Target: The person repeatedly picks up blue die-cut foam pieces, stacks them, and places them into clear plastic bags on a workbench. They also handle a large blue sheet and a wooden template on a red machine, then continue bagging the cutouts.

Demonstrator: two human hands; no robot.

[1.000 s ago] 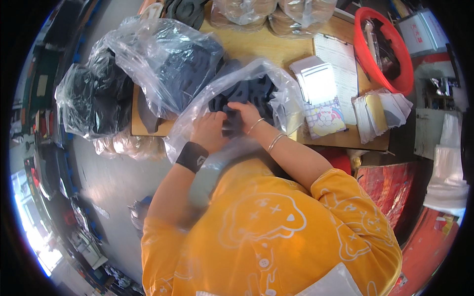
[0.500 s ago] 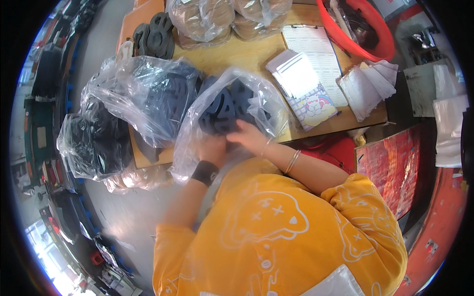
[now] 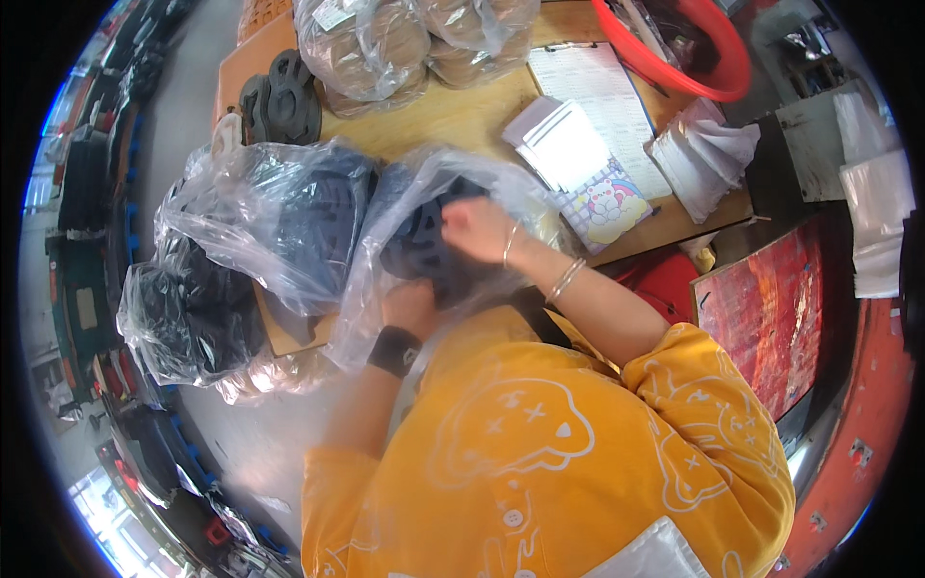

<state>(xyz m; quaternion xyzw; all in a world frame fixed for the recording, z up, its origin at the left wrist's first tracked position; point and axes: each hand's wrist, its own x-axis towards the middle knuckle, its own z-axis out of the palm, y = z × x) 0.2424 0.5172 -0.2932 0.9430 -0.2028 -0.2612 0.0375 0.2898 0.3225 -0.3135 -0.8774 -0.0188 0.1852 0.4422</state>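
A clear plastic bag (image 3: pixel 362 297) lies mouth toward me at the table's near edge, with dark blue shoe soles (image 3: pixel 414 252) inside. My left hand (image 3: pixel 410 306), below a black wristband, is closed at the bag's near edge; its fingertips are partly hidden. Over the bag's mouth, above the soles, my right hand (image 3: pixel 474 229) has its fingers curled in. Whether anything is in those fingers cannot be made out. Directly left lies another clear bag of dark blue soles (image 3: pixel 323 217).
A bag of black pieces (image 3: pixel 188 318) sits far left. Grey soles (image 3: pixel 281 101) and bagged tan rolls (image 3: pixel 371 53) stand at the back. To the right are white cards (image 3: pixel 564 144), a clipboard (image 3: pixel 602 87), folded sheets (image 3: pixel 701 154) and a red basin (image 3: pixel 730 82).
My right hand has lifted off the soles and its fingers have curled in. My left hand stays at the bag's near side. The whole view has shifted slightly.
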